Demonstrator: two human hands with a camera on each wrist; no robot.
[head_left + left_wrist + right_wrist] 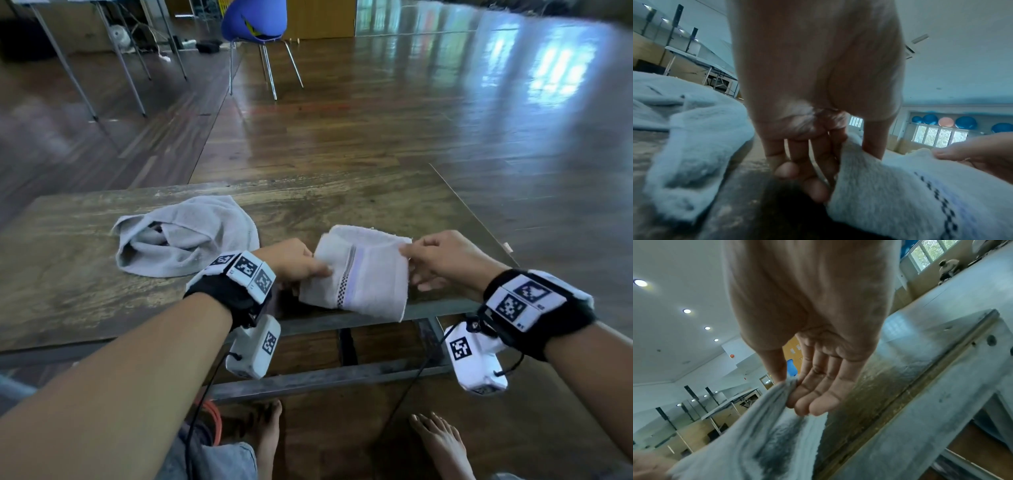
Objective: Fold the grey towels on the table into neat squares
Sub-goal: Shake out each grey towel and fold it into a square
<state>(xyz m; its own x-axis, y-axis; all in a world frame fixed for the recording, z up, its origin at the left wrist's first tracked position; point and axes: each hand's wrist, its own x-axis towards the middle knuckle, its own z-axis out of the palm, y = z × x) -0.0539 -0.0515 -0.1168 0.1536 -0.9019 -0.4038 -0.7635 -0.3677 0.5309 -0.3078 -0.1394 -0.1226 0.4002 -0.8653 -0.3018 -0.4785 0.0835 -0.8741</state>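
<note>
Folded towel (pixel 359 274) pinched at both ends, left hand (pixel 294 262) and right hand (pixel 445 260) fingers clamped, near tabletop (pixel 85 291) edge.

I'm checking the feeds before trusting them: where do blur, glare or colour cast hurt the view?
Head view: sharp on the folded towel and both hands, window glare streaks the far floor, edges bend from the wide lens. Left wrist view: bluish cast, the crumpled towel is soft and blurred, the left hand fills the frame. Right wrist view: same cast, towel edge smeared, right hand close and soft.
</note>
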